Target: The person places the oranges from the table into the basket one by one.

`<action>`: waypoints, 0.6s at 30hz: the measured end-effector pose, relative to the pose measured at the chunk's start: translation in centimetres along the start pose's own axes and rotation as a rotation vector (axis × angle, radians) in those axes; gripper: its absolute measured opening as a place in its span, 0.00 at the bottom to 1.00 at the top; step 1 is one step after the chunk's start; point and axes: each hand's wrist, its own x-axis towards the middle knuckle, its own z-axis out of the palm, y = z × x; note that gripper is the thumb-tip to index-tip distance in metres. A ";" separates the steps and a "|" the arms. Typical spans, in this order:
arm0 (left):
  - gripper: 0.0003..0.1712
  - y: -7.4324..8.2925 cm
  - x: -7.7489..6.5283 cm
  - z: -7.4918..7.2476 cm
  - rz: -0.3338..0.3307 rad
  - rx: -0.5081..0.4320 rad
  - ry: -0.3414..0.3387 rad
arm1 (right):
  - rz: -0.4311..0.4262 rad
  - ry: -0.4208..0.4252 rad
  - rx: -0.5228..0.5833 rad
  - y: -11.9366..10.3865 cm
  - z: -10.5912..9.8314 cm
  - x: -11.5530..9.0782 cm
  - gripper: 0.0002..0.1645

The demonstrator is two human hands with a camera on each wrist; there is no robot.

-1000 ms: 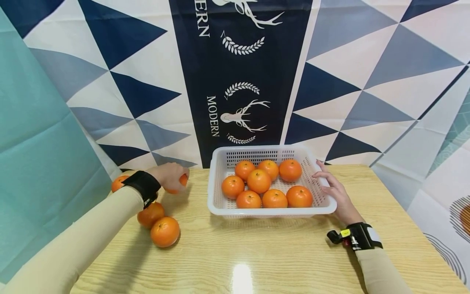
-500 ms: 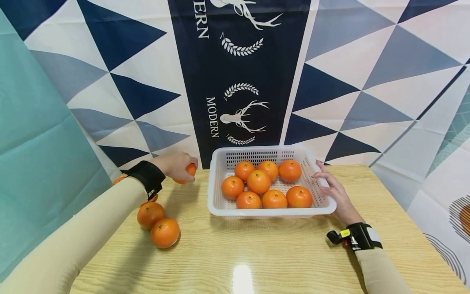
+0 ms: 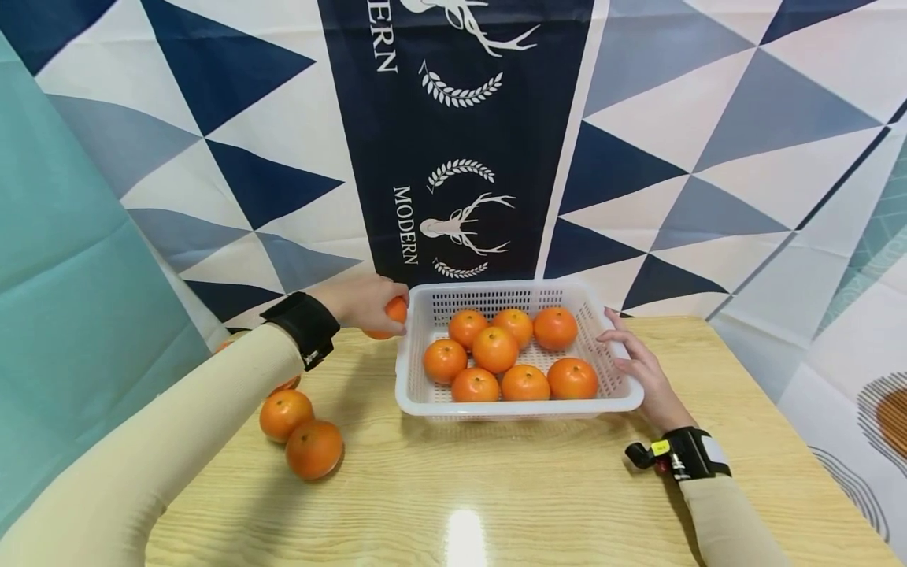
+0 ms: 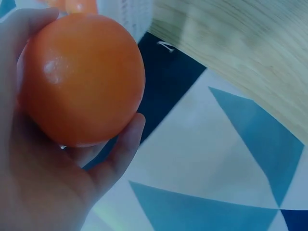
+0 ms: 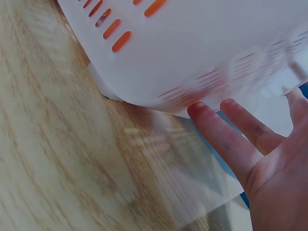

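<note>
My left hand (image 3: 363, 302) holds an orange (image 4: 82, 79) in its curled fingers and thumb, just off the left end of a white plastic basket (image 3: 510, 408). Several oranges lie inside the basket, one of them (image 3: 495, 350) near the middle. My right hand (image 3: 648, 376) is at the basket's right end. In the right wrist view, its spread, mostly straight fingers (image 5: 219, 134) touch the basket's outer wall. How much of the rim they cover cannot be made out there.
On the wooden table (image 3: 397, 504), two oranges sit together at the left, a rear one (image 3: 286, 414) and a front one (image 3: 315, 450). More orange shows partly behind the left forearm. A patterned cloth (image 3: 283, 181) hangs close behind the basket.
My left hand has carried its orange rightward along the back of the table, up to the basket's left end. My right hand stays at the basket's right end.
</note>
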 end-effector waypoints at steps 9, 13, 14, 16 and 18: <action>0.31 2.6 1.0 -0.5 0.072 0.009 -0.016 | -0.001 -0.002 0.011 0.3 -0.1 -0.1 0.23; 0.30 3.9 1.6 -0.7 0.129 0.028 -0.005 | -0.004 0.001 0.014 0.3 -0.1 -0.1 0.23; 0.30 4.2 1.7 -0.8 0.143 0.032 -0.003 | -0.005 0.002 0.014 0.3 -0.1 -0.1 0.23; 0.29 4.7 2.1 -0.9 0.166 0.034 -0.004 | -0.010 0.003 0.017 0.3 -0.1 -0.1 0.23; 0.29 5.0 2.7 -0.8 0.185 0.035 -0.006 | -0.012 0.005 0.018 0.2 -0.1 0.0 0.24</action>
